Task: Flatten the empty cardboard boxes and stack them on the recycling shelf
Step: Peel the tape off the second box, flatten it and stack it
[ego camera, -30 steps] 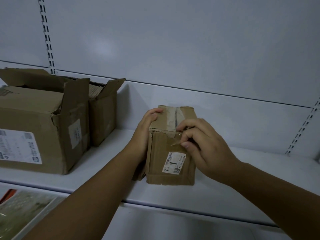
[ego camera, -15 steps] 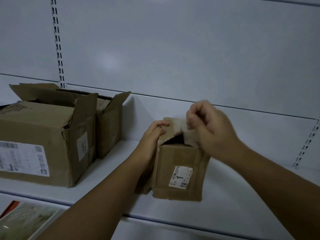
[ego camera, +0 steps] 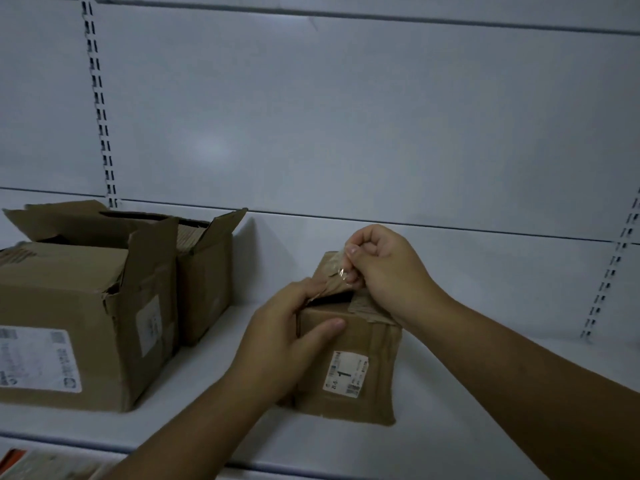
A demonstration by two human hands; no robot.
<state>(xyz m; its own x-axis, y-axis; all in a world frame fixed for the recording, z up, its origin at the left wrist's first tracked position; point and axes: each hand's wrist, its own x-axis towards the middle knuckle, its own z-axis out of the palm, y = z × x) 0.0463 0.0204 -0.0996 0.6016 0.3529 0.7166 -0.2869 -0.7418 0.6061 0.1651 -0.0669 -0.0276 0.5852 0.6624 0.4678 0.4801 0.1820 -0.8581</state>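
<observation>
A small brown cardboard box (ego camera: 360, 344) with a white label marked "1" stands on the white shelf (ego camera: 485, 424). My left hand (ego camera: 291, 337) grips its upper left corner, thumb across the front face. My right hand (ego camera: 384, 268) pinches a strip of clear tape (ego camera: 334, 265) and holds it up above the box top. The top flaps are partly lifted, showing a dark gap. To the left, a large open cardboard box (ego camera: 76, 317) sits on the same shelf, with a second open box (ego camera: 204, 271) behind it.
White back panels with slotted uprights (ego camera: 100, 109) rise behind the shelf; another upright (ego camera: 609, 282) is at the right. Below the shelf's front edge at bottom left lies a printed package (ego camera: 38, 465).
The right hand has gone from picking at the tape on the box's front edge to pulling it up off the top. The flaps have opened, and the left hand has shifted onto the front face.
</observation>
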